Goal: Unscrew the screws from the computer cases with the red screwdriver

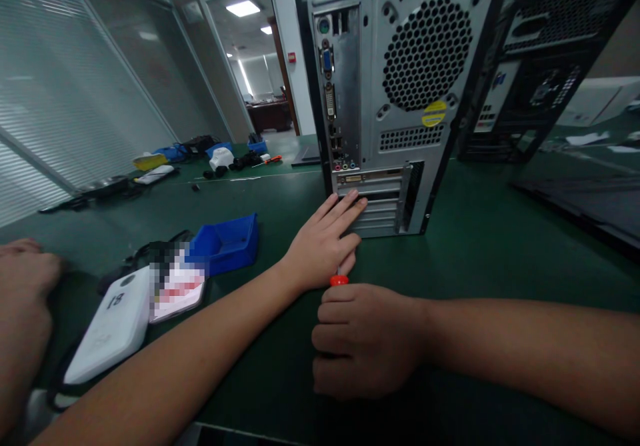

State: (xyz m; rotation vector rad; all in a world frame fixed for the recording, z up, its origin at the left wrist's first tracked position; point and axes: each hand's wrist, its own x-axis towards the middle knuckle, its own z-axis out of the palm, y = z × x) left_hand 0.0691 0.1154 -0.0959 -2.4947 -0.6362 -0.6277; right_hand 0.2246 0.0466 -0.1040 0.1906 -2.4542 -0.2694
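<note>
A silver desktop computer case [400,66] stands upright on the green table [500,246], its rear panel facing me. My left hand [325,246] lies flat against the bottom of that panel, fingers stretched out onto the expansion slot covers [383,216]. My right hand [365,339] is a closed fist just behind the left hand, gripping a screwdriver [339,279]. Only the screwdriver's red handle end shows between the two hands. Its shaft and tip are hidden under my left hand.
A blue plastic bin [230,243] and a white device [113,323] with black cables lie to the left. Another person's hand [23,299] rests at the far left edge. A black computer case [545,66] stands at the right. Tools and parts litter the far left of the table.
</note>
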